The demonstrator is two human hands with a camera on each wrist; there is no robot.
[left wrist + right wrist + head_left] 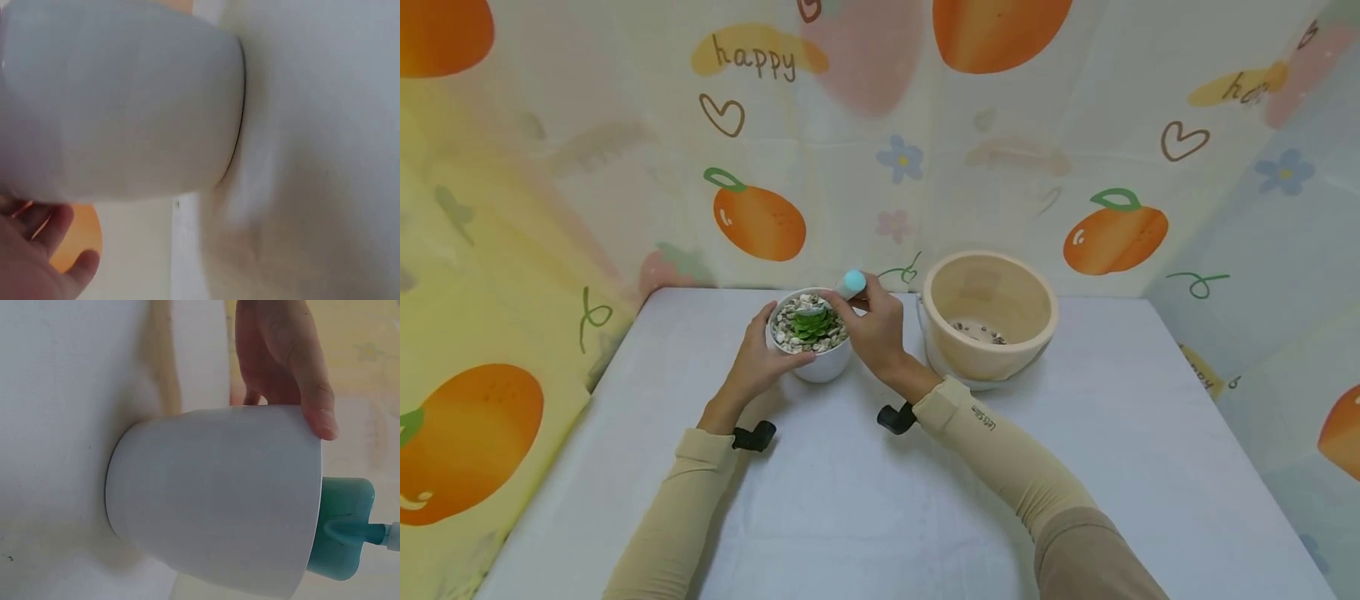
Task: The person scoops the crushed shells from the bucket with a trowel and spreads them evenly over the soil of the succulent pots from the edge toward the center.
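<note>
A small white pot (820,367) stands on the white tablecloth (865,500) near the far edge of the table, holding a green succulent (811,325) ringed by pale pebbles (790,317). The left hand (758,354) cups the pot from its left side, with the thumb laid along the near rim and the fingers wrapped round the wall; in the right wrist view a fingertip (322,419) sits right on the rim of the pot (219,500).

The right hand (874,321) is just to the right of the pot and partly over its rim, the fingers curled round a small teal-handled scoop (850,285) whose working end lies at the pebbles on the far side of the plant. The right wrist view shows the teal scoop (340,534) pressed close against the mouth of the pot.

A larger beige pot (989,317) stands just beside the right hand, to its right, with a few pebbles lying on its floor. In the left wrist view the white pot (125,100) fills most of the frame, with the palm (31,256) at its edge.
</note>
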